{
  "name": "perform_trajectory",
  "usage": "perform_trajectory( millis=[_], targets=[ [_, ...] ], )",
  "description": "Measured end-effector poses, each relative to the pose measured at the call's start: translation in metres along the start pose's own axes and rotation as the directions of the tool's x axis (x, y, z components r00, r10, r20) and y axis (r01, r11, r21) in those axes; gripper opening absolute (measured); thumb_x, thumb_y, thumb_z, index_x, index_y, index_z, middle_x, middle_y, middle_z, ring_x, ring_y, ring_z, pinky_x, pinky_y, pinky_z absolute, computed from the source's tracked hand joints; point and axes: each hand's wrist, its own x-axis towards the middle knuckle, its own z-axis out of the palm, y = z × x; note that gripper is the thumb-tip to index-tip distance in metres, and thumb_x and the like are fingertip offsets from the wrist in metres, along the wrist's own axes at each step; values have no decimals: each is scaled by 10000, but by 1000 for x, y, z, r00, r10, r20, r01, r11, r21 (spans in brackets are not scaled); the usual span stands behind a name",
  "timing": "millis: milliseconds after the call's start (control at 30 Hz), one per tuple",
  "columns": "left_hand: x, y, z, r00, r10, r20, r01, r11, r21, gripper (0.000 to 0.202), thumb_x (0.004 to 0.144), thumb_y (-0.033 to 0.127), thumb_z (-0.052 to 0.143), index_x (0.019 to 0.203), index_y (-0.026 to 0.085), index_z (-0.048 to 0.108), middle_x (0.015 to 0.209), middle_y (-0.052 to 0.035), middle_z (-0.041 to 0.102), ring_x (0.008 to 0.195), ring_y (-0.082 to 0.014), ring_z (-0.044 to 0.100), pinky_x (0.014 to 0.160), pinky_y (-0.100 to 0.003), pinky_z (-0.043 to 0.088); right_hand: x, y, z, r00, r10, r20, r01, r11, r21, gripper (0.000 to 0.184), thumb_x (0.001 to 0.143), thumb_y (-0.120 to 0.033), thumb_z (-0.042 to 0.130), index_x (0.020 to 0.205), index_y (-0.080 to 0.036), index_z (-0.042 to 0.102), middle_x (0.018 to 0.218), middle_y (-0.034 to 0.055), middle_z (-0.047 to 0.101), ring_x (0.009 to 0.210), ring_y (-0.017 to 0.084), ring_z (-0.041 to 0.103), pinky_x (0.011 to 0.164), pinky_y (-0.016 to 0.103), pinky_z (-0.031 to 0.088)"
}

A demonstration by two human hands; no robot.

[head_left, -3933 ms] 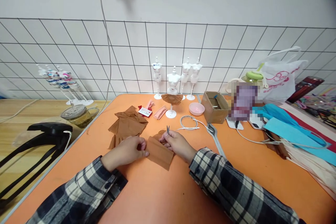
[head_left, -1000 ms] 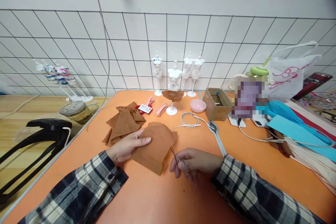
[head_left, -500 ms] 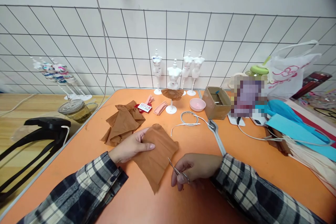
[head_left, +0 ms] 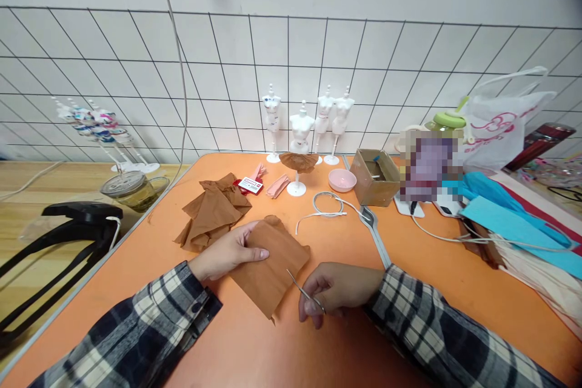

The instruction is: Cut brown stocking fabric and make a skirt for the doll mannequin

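Note:
Pinched between thumb and fingers of my left hand is a piece of brown fabric, held over the table with its lower corner hanging down. My right hand is closed on small scissors, whose blades point up and left at the fabric's right edge. I cannot tell whether the blades touch the cloth. A crumpled heap of the same brown fabric lies behind my left hand. Farther back, a white mini dress form wears a brown ruffled skirt piece.
On the orange table are a pink bowl, a cardboard box, a coiled cable and pink fabric strips. Blue sheets and a plastic bag are at right. A lidded glass cup stands left.
The scissors have shifted slightly left and up, now overlapping the fabric's edge in view. The fabric's lower corner sits higher and looks shorter. My left hand has barely moved.

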Motion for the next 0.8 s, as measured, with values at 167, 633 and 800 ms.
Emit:
perform_trajectory(
  millis=[167, 633, 800],
  targets=[
    [1, 1, 1, 1000, -1, 10, 1, 1000, 10, 537, 735, 261, 769, 1232, 182, 583, 1197, -109, 678, 1060, -272, 642, 916, -392, 507, 0, -3, 2, 1000, 25, -12, -25, 1000, 5, 429, 752, -529, 679, 878, -119, 687, 700, 21, 625, 530, 77, 497, 423, 155, 413],
    [-9, -3, -23, 932, -242, 271, 291, 943, -161, 479, 700, 367, 805, 1098, 125, 695, 1113, -144, 725, 1029, -290, 675, 957, -397, 492, 5, 4, 3, 997, 31, -73, -25, 996, 81, 358, 710, -462, 735, 832, -135, 657, 644, -5, 607, 498, 65, 521, 407, 135, 422],
    [-6, -3, -15, 944, -176, 278, 189, 982, -19, 442, 700, 230, 800, 1119, 151, 683, 1110, -96, 728, 1016, -253, 667, 935, -358, 497, 5, 4, 4, 999, 46, -20, -44, 997, 67, 396, 698, -469, 747, 860, -120, 650, 663, -5, 610, 511, 63, 534, 424, 139, 466]
  ],
)
